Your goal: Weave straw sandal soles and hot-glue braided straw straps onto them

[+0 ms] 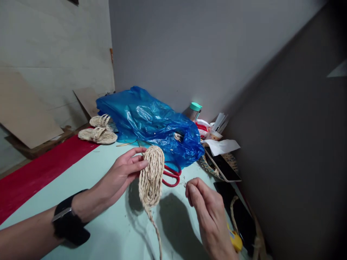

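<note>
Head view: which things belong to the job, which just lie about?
In the job:
coiled braided piece, in the left hand
its trailing cord
likely the red scissors

Probably just lying about:
blue plastic bag
woven slippers
green-lidded bottle

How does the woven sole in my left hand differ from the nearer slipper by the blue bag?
The woven sole is held up in your left hand; the nearer slipper rests on the table. The slipper has a strap across it, while none shows on the sole. A cord trails from the sole's lower end; none shows on the slipper. Both are pale, woven and oblong.
</note>
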Demonstrator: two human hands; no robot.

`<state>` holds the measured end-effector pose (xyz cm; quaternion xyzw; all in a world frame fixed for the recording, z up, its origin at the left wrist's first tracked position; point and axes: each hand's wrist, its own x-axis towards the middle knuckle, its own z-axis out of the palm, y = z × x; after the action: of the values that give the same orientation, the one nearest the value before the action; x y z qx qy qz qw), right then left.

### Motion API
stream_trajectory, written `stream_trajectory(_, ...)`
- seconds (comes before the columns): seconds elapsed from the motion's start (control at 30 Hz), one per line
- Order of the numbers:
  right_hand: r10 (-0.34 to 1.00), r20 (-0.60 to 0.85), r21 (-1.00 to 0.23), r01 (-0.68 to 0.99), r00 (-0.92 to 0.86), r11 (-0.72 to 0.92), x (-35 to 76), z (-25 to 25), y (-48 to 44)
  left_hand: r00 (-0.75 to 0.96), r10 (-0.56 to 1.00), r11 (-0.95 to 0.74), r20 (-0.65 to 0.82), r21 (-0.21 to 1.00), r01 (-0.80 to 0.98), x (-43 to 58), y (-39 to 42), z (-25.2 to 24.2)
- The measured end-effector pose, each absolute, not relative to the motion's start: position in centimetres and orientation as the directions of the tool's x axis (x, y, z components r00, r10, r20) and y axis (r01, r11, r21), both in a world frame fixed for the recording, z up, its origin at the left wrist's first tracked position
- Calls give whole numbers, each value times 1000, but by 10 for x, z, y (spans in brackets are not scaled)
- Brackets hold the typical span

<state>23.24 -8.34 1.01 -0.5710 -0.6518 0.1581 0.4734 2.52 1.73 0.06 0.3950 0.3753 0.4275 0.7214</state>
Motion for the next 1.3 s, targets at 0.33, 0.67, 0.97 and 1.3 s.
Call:
stream_trajectory(0.33,846,533,-616,679,-14,399,229,-1,-82,452,867,315,-211,934,-170,34,6,-11)
stream_trajectory(0.67,908,416,-767,558,57,317,246,-6,-74,461,886,-18,-55,988,153,40,2,-30)
stream_trajectory(0.97,900,412,-826,476,142,302,250,1,-71,457,860,-398,227,858,323,38,3,-20)
stream_trajectory(1.3,924,357,-859,435,135,268,247,0,-72,304,925,-285,227,944,164,38,8,-4)
